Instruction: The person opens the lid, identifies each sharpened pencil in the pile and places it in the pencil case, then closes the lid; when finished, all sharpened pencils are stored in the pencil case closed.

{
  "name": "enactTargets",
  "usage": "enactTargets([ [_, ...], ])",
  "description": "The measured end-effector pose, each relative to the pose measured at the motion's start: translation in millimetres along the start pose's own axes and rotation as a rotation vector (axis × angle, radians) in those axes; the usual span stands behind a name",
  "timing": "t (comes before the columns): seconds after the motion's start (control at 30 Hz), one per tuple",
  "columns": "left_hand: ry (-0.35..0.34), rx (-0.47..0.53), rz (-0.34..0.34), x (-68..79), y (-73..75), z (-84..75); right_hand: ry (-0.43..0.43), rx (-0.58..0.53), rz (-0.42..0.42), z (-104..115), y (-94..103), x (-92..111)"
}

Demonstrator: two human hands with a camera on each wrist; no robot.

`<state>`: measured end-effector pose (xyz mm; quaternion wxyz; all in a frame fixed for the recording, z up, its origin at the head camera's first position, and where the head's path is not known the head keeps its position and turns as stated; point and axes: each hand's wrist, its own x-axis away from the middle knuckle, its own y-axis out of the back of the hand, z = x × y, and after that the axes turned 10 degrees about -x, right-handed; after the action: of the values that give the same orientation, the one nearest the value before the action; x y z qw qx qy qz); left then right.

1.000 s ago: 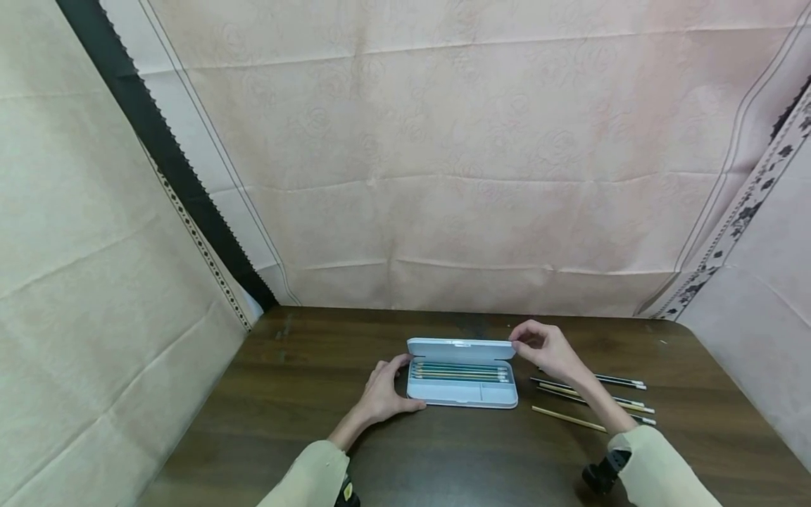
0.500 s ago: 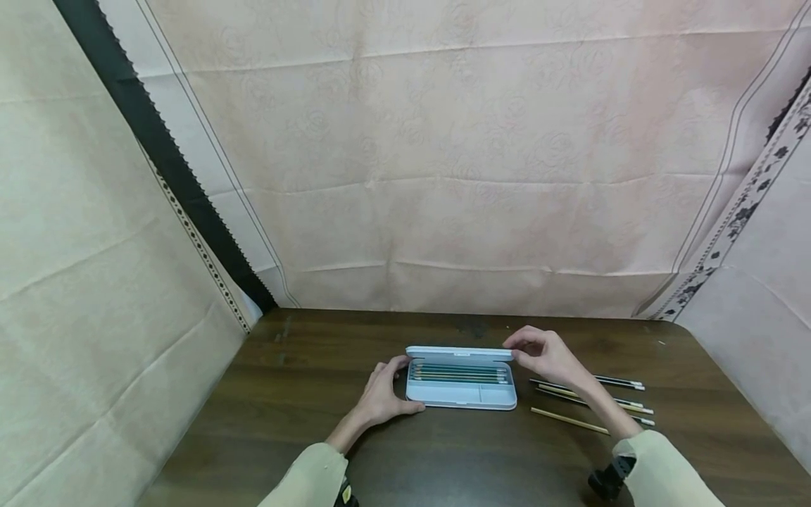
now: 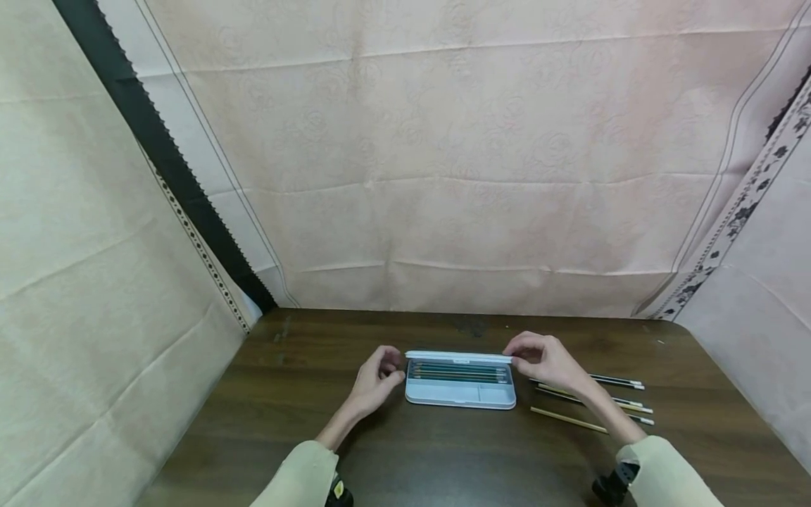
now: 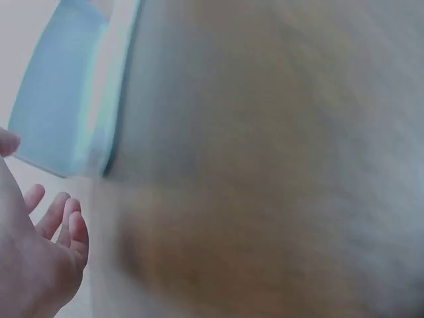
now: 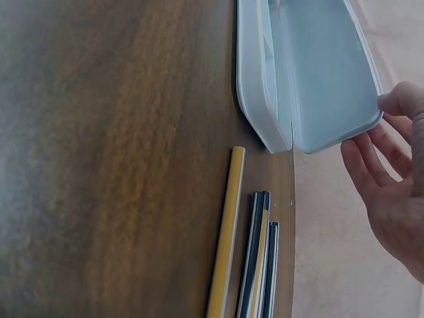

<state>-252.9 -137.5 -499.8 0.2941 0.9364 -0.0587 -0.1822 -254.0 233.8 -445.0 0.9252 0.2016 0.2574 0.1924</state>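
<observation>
A light blue pencil case (image 3: 437, 394) lies on the table with its lid (image 3: 459, 357) partly raised, hinged along the far side. Several green pencils (image 3: 459, 376) lie side by side in its back compartment. My right hand (image 3: 548, 360) pinches the lid's right corner between thumb and fingers, as the right wrist view also shows on the lid (image 5: 334, 73). At the case's left end is my left hand (image 3: 374, 380), its fingers loosely bent and holding nothing. In the left wrist view, the thumb tip overlaps the edge of the lid (image 4: 63, 79).
To the right of the case, partly under my right forearm, lie several dark and yellow pencils (image 3: 617, 381). One yellow pencil (image 3: 564, 419) lies apart, nearer me. Pale cloth (image 3: 456, 176) hangs behind the brown table (image 3: 469, 451) and at both sides.
The lid has tipped forward and lower, with my right hand following it. My left hand has let go of the case's left end and drawn slightly back to the left.
</observation>
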Motion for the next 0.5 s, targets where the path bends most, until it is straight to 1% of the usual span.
enactTargets([
  [0.07, -0.029, 0.021, -0.035, -0.4, 7.3, -17.1, -0.009, 0.005, 0.006, 10.8, -0.6, 0.6],
  [0.1, -0.038, 0.019, -0.046, -2.1, 8.8, -21.5, -0.018, 0.005, 0.011, 16.4, -1.0, 0.7],
  [0.17, -0.082, 0.01, -0.061, -5.9, 11.2, -28.2, -0.025, 0.017, 0.016, 16.5, -1.4, 1.1],
  [0.23, -0.113, -0.014, -0.045, -9.5, 13.2, -33.8, -0.032, 0.019, 0.015, 16.7, -1.9, 1.8],
  [0.3, -0.138, -0.038, -0.03, -14.3, 10.1, -27.3, -0.026, 0.013, 0.01, 6.3, -1.7, 3.0],
  [0.33, -0.15, -0.041, -0.018, -14.9, 10.6, -28.2, -0.021, 0.011, 0.007, 0.9, -1.8, 3.7],
  [0.4, -0.169, -0.052, 0.006, -15.9, 10.8, -29.5, -0.009, 0.003, 0.006, -1.0, -2.1, 5.0],
  [0.5, -0.198, -0.06, 0.022, -16.0, 9.7, -28.7, 0.001, 0.01, 0.004, -4.1, -3.2, 5.9],
])
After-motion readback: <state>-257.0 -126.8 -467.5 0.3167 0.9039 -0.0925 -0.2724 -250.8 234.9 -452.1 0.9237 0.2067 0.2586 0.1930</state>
